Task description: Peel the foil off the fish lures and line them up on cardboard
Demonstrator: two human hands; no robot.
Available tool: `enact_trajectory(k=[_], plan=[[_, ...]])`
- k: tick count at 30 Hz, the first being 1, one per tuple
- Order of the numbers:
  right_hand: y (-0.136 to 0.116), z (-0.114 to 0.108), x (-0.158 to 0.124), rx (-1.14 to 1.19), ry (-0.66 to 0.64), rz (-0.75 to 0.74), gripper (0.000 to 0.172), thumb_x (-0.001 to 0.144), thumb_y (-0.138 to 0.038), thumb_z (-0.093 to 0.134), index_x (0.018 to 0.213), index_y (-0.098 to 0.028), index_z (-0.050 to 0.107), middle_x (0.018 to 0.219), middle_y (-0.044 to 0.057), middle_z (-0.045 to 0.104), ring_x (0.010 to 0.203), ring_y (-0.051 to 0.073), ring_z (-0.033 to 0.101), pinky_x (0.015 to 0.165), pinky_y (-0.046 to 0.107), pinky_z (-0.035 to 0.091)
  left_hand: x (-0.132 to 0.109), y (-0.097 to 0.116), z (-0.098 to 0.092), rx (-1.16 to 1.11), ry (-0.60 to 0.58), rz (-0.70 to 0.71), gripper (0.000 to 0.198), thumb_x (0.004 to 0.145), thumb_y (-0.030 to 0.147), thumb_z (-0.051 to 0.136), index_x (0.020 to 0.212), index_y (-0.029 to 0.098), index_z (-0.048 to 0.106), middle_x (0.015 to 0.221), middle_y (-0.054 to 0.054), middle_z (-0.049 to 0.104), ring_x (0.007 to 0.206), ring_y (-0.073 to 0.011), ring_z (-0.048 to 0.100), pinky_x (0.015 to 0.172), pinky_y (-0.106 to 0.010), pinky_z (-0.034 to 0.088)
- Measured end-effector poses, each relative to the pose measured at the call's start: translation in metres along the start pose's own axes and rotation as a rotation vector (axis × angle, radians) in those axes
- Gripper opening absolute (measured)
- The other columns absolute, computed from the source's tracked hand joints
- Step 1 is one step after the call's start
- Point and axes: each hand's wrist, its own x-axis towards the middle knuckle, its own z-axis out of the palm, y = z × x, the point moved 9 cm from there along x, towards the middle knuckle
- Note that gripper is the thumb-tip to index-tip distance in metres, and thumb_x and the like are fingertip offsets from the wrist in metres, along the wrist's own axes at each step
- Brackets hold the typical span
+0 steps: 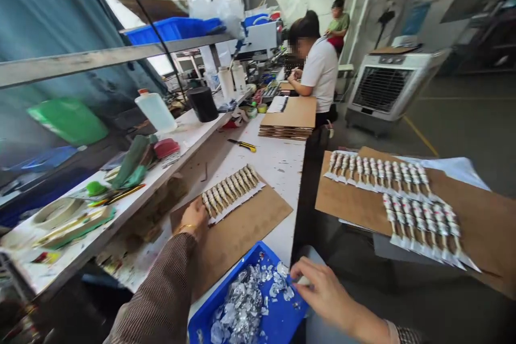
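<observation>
My left hand [195,219] is at the near end of a row of small pale figures [229,191], fixed side by side along a white strip on a brown cardboard sheet [245,231]. Its fingers are bent together against the end piece; what they grip is hidden. Over the right rim of a blue tray [282,312], my right hand [320,287] has its fingers curled, with something small and pale at the fingertips, too small to name. Shiny silver flakes [242,301] lie heaped in the tray.
More rows of figures [423,220] lie on cardboard at the right. A yellow utility knife [244,145] and stacked cardboard [288,118] are farther along the bench. A person in a white shirt [320,70] works beyond. Left stands a cluttered ledge [121,209] with a plastic bottle [155,110].
</observation>
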Motion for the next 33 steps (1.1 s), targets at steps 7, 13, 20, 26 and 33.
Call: enact_trajectory(k=[7,13,20,26,33], plan=[[0.129,-0.147,-0.019,0.275,0.543,0.363,0.017,0.066,-0.032,0.069,0.078,-0.020,0.069,0.084,0.007,0.065,0.082,0.022,0.058,0.076,0.036,0.046,-0.066,-0.022,-0.037,-0.190,-0.043,0.033,0.066,0.083,0.044,0.050,0.136,0.004,0.054,0.112,-0.019,0.069,0.102,-0.0316,0.066,0.083,-0.041,0.056],[0.150,-0.155,-0.015,0.679,0.475,0.492,0.039,0.059,-0.046,0.080,0.080,-0.018,0.062,0.062,-0.002,0.051,0.055,0.012,0.043,0.045,0.024,0.029,-0.134,-0.013,-0.031,-0.554,-0.065,0.012,0.078,0.068,0.063,0.066,0.125,0.009,0.060,0.103,-0.013,0.068,0.097,-0.0269,0.064,0.079,-0.036,0.054],[0.059,-0.077,0.010,1.040,0.129,0.449,0.036,0.064,-0.040,0.086,0.083,-0.019,0.063,0.064,-0.003,0.055,0.056,0.008,0.043,0.047,0.020,0.030,-0.232,0.098,0.026,-0.732,-0.355,0.191,0.054,0.083,0.051,0.064,0.119,0.011,0.064,0.104,-0.014,0.072,0.091,-0.0229,0.065,0.081,-0.037,0.052],[-0.006,0.004,0.013,1.155,-0.209,0.496,0.035,0.064,-0.036,0.087,0.083,-0.018,0.065,0.064,-0.001,0.060,0.055,0.008,0.046,0.045,0.018,0.031,-0.294,0.146,0.062,-0.848,-0.511,0.360,0.041,0.083,0.037,0.070,0.116,0.013,0.066,0.110,-0.013,0.071,0.098,-0.0222,0.065,0.086,-0.035,0.050],[0.023,0.010,0.007,0.787,-0.106,0.411,0.039,0.074,-0.051,0.073,0.092,-0.017,0.065,0.070,0.001,0.064,0.054,0.010,0.046,0.046,0.022,0.033,-0.299,0.095,0.073,-0.586,-0.430,0.291,0.018,0.088,0.028,0.061,0.096,0.015,0.070,0.087,-0.006,0.071,0.076,-0.0178,0.061,0.073,-0.032,0.049]])
